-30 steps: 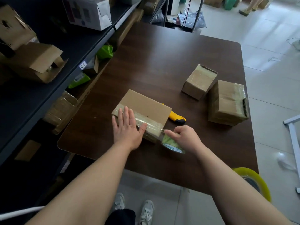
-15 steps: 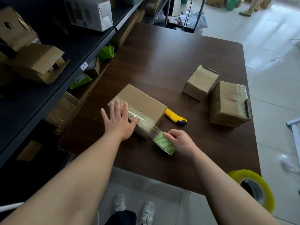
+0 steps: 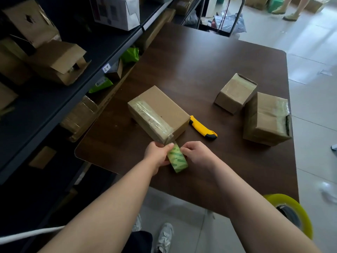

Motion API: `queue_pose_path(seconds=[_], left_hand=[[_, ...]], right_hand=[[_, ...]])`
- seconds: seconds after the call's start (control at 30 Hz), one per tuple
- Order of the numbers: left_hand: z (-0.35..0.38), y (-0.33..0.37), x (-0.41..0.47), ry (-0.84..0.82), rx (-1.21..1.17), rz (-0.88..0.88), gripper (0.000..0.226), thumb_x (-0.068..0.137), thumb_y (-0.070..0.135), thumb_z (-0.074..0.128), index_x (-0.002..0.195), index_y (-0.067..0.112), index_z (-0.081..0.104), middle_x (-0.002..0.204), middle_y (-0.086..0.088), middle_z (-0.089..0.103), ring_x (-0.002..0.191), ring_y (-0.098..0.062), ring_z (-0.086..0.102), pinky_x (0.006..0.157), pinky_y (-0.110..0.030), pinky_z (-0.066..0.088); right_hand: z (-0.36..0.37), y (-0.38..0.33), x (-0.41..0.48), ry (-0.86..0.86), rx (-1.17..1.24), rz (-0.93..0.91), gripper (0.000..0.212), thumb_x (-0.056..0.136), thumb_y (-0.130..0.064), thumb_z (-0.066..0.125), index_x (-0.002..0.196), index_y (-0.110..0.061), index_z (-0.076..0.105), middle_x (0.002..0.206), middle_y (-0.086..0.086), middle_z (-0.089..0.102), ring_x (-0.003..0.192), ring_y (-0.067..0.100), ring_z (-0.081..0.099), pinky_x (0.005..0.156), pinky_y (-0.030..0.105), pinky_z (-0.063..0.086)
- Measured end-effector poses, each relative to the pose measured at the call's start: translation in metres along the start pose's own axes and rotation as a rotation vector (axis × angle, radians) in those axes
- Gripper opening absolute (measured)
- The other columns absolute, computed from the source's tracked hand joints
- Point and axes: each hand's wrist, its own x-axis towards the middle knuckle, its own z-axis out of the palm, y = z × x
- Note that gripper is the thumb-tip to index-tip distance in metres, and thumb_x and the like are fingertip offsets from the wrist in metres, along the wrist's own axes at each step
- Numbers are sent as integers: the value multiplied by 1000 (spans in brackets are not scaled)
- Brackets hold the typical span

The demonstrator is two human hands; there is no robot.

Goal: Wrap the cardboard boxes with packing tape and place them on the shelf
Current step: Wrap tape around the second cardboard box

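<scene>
Dark wood table [image 3: 200, 70] beside black shelving [image 3: 54, 106]. My left hand [image 3: 156, 155] and right hand [image 3: 197, 154] both curl around the green-printed tape roll [image 3: 177, 160]. Its strip runs to the cardboard box [image 3: 160, 110] just beyond my fingertips. I judge one band laid, with cutting and shelving left. A small taped box [image 3: 235, 93] and a larger taped box [image 3: 266, 117] sit well right of my fingers, unshelved.
</scene>
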Motion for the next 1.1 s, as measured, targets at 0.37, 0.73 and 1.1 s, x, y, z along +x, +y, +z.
queue_pose_path(seconds=[0.37, 0.73, 1.1], left_hand=[[-11, 10, 22, 77, 44, 45, 17, 82, -2, 67, 87, 13, 62, 93, -13, 65, 83, -25, 65, 69, -35, 55], [-29, 18, 26, 171, 181, 119, 10, 82, 24, 74, 87, 18, 67, 94, -8, 69, 89, -23, 66, 81, -35, 55], [-20, 20, 13, 226, 137, 169, 13, 85, 21, 72, 76, 19, 63, 96, -7, 68, 93, -25, 64, 88, -40, 54]], right_hand=[[-39, 24, 54, 359, -333, 38, 51, 96, -23, 59, 143, -14, 45, 154, 7, 35, 140, 28, 33, 111, 42, 35], [-22, 21, 61, 175, -286, 358, 57, 88, -31, 67, 134, -9, 43, 132, 18, 45, 113, 35, 52, 90, 40, 47], [-49, -13, -11, 355, -388, -114, 36, 96, -57, 36, 96, -30, 61, 81, -4, 62, 79, 24, 55, 66, 34, 38]])
